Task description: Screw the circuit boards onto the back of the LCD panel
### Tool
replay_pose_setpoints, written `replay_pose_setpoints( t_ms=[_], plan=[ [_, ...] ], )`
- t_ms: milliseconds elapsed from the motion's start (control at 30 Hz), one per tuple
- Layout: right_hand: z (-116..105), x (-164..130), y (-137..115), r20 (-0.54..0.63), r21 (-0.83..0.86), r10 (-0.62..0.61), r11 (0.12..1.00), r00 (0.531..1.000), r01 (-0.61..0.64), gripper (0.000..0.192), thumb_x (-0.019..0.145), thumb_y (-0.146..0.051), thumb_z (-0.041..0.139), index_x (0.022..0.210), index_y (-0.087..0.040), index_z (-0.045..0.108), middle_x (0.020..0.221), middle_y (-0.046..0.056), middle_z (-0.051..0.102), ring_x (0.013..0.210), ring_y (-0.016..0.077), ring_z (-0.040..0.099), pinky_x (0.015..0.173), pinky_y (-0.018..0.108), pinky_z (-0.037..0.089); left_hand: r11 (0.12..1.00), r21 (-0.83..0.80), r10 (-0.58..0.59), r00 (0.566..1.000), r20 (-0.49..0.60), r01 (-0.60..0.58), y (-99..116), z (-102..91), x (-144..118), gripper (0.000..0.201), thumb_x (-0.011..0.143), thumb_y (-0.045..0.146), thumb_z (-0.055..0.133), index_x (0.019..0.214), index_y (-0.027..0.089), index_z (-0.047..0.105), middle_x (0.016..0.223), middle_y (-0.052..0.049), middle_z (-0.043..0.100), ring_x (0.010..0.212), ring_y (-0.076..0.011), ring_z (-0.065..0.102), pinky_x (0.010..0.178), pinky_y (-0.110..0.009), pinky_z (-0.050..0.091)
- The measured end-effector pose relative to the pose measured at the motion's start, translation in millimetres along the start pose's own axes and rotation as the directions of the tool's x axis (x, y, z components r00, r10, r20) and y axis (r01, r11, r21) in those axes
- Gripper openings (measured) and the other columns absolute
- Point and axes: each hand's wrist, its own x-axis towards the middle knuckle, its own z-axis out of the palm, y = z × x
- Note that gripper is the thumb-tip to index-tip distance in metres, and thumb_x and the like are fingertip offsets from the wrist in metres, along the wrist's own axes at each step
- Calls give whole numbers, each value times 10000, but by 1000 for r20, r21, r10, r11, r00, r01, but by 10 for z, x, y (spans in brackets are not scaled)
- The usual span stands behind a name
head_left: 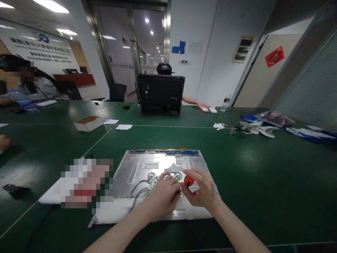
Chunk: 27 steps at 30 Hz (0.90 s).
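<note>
Head view, the only one on my feed: I have both bare hands over the silver, rectangular metal panel (135, 168), flat on the glossy green table (252, 196) straight in front, at six o'clock. And the right hand (201, 188) has its grasp, fingers and thumb curled about an orange-red, rounded thing with a black patch (189, 181), right there above the panel! The left hand (164, 191) is down at the small green circuit board (154, 181), fingers bent; whether anything is pinched in them, I can't tell from here. Grey cables (139, 193) curve off the board towards eight o'clock, and a narrow blue strip (163, 153) lines the panel's twelve o'clock edge.

Now the containers, reading my clock from the panel! Ten to eleven: a low, open-topped white cardboard box (91, 127), its brown inner wall showing, the bottom hidden from me. One o'clock: a clear plastic bottle with a dark mark on its label (225, 103), upright; its fill I can't make out. Two o'clock: a crumpled transparent plastic bag (276, 118), red and dark pieces showing through, too blurred for me to name. Twelve o'clock, a black monitor back (160, 93) stands upright.
</note>
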Motion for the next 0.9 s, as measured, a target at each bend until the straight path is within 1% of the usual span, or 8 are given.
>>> replay_pose_setpoints(
  t_ms=[167,300,500,700,900],
  plan=[
    [8,-5,11,22,48,4,999,1000,-5,439,766,-177,563,1189,-198,446,698,3,585,555,135,527,468,245,417,1000,-3,2,1000,-8,-2,7,-8,3,154,805,127,498,914,205,575,938,-36,622,945,-204,546,995,-417,280],
    [-13,18,-2,40,99,-3,995,999,-1,479,759,-164,525,1230,-159,431,772,46,617,621,157,572,511,271,462,1000,-2,3,1000,9,-3,7,-27,7,126,810,136,503,890,200,577,941,-30,628,938,-195,547,1000,-412,272],
    [-27,12,2,45,162,-3,987,999,-4,538,726,-138,472,1261,-159,416,807,61,623,658,172,599,524,290,482,1000,-1,11,999,31,-11,-4,-29,9,107,799,133,520,853,201,581,920,-23,632,935,-190,547,997,-408,275],
    [-10,4,-7,1,102,-24,995,1000,24,496,734,-144,482,1227,-166,436,701,18,590,558,145,549,466,267,445,1000,-2,8,1000,14,-8,-15,-5,3,108,807,141,513,860,203,585,907,-26,631,921,-188,553,998,-407,275],
    [0,-35,3,-12,20,-29,999,1000,29,427,746,-160,517,1168,-171,453,679,9,566,551,147,535,459,264,421,1000,12,11,1000,5,-12,-7,-8,1,97,811,143,503,850,197,574,900,-25,620,910,-186,547,997,-397,282]
  ],
)
